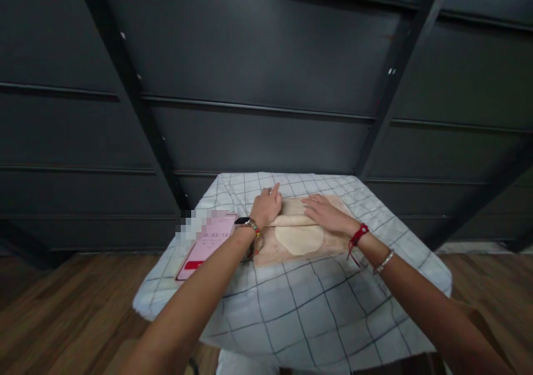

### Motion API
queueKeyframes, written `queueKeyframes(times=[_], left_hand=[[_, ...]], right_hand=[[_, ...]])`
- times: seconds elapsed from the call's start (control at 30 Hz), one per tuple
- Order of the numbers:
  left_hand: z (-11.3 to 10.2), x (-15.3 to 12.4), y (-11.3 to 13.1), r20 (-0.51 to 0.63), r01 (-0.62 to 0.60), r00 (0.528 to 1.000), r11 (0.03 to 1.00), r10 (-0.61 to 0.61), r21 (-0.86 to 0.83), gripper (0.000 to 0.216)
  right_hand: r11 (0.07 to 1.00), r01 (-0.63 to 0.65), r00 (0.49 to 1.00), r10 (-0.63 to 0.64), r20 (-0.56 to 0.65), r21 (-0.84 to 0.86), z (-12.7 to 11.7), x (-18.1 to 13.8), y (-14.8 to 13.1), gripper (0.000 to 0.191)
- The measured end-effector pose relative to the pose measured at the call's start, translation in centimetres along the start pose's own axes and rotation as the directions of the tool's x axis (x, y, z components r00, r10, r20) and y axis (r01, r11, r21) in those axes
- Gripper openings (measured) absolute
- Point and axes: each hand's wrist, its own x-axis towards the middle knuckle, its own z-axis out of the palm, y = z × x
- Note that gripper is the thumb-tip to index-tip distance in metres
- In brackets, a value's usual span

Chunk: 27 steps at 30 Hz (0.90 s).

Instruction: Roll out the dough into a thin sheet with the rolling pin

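Observation:
A pale flat sheet of dough [298,239] lies on a light wooden board [270,250] on a table covered with a white checked cloth [316,308]. A wooden rolling pin [293,220] lies across the far part of the dough. My left hand [266,204] rests on the pin's left end, fingers curled over it. My right hand [325,211] lies flat on the pin's right end, fingers stretched out.
A pink phone [207,245] showing a timer lies on the cloth left of the board, beside my left wrist. A dark panelled wall [266,86] with black slanted beams stands behind the table. Wooden floor [62,303] shows on both sides.

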Motion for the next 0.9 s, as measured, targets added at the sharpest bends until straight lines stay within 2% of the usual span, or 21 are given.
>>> queueKeyframes(times=[0.07, 0.13, 0.2, 0.3, 0.37, 0.43, 0.53, 0.6, 0.67, 0.77, 0.9], left_hand=[[-0.1, 0.3, 0.1, -0.030, -0.002, 1.000, 1.000, 0.003, 0.022, 0.053], [-0.2, 0.6, 0.2, -0.004, 0.005, 1.000, 0.999, -0.005, 0.039, 0.054], [-0.2, 0.5, 0.3, 0.062, 0.012, 0.998, 0.998, -0.016, 0.063, 0.056], [0.1, -0.3, 0.1, 0.205, 0.005, 0.978, 0.996, -0.024, 0.094, 0.059], [0.1, -0.9, 0.0, 0.256, -0.014, 0.967, 0.994, -0.015, 0.111, 0.060], [0.1, -1.2, 0.0, 0.239, -0.044, 0.971, 0.991, 0.012, 0.128, 0.059], [0.1, -0.7, 0.2, 0.163, -0.103, 0.983, 0.986, 0.081, 0.131, 0.059], [0.1, 0.0, 0.3, 0.156, -0.133, 0.981, 0.984, 0.113, 0.122, 0.060], [0.1, 0.4, 0.5, 0.204, -0.113, 0.975, 0.986, 0.087, 0.122, 0.060], [-0.2, -0.4, 0.3, 0.297, -0.098, 0.953, 0.987, 0.056, 0.126, 0.061], [-0.5, -1.8, 0.0, 0.331, -0.163, 0.936, 0.982, 0.122, 0.098, 0.061]], right_hand=[[0.998, -0.054, 0.997, 0.056, 0.044, -0.046, 0.1, 1.2, 0.0, 0.052], [0.992, -0.101, 0.991, 0.107, 0.081, -0.078, 0.4, 1.9, -0.2, 0.052], [0.985, -0.152, 0.982, 0.159, 0.102, -0.077, 0.7, 1.8, -0.7, 0.052], [0.976, -0.205, 0.974, 0.210, 0.084, -0.071, 1.2, 0.0, -1.7, 0.051], [0.980, -0.179, 0.981, 0.184, 0.053, -0.087, 1.4, -1.6, -2.3, 0.050], [0.988, -0.119, 0.992, 0.123, 0.041, -0.097, 1.3, -2.5, -2.5, 0.048], [0.996, -0.057, 0.994, 0.063, 0.093, -0.067, 0.9, -1.9, -1.9, 0.046], [0.997, -0.063, 0.991, 0.067, 0.114, -0.043, 0.6, -0.7, -1.3, 0.046], [0.992, -0.115, 0.989, 0.118, 0.088, -0.043, 0.5, -0.2, -1.2, 0.046], [0.981, -0.184, 0.982, 0.187, 0.041, -0.069, 0.4, -1.4, -2.7, 0.046], [0.991, -0.074, 0.997, 0.077, 0.021, -0.113, 0.4, -3.7, -4.6, 0.046]])
